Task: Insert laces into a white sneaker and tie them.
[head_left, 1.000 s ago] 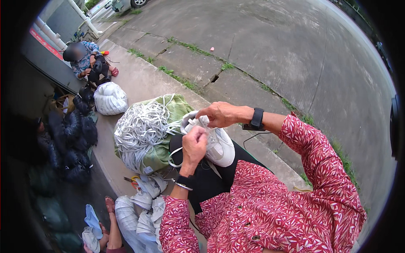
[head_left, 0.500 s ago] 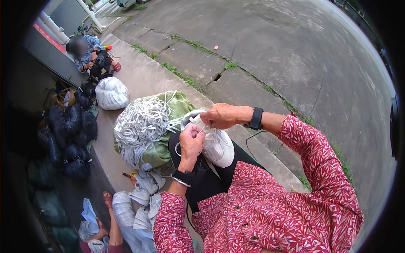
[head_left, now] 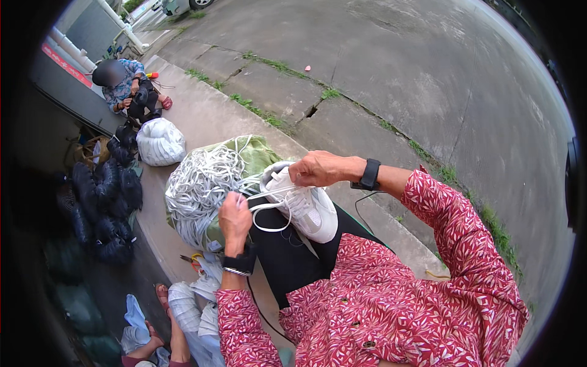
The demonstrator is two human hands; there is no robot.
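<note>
A heap of flat white laces (head_left: 202, 183), soft and likely to snag on one another, tops a green woven sack (head_left: 260, 154); a strand would best be drawn out by its tip. Beside it, the left hand (head_left: 235, 215) has its grip closed on a flat white fabric lace (head_left: 272, 192), which should be light, limp and hard to damage. The white low-cut shoe with a mesh toe (head_left: 313, 215) lies across the lap, on black trousers (head_left: 282, 260); it looks light, with a bendy upper and a firmer sole, best steadied by the collar or tongue. At that tongue, the right hand (head_left: 315, 169) has its fingers together, apparently clamped on the lace.

Counted likewise: one sack, its laces too tangled to number; two hands; one lace stretched between them; one shoe.
</note>
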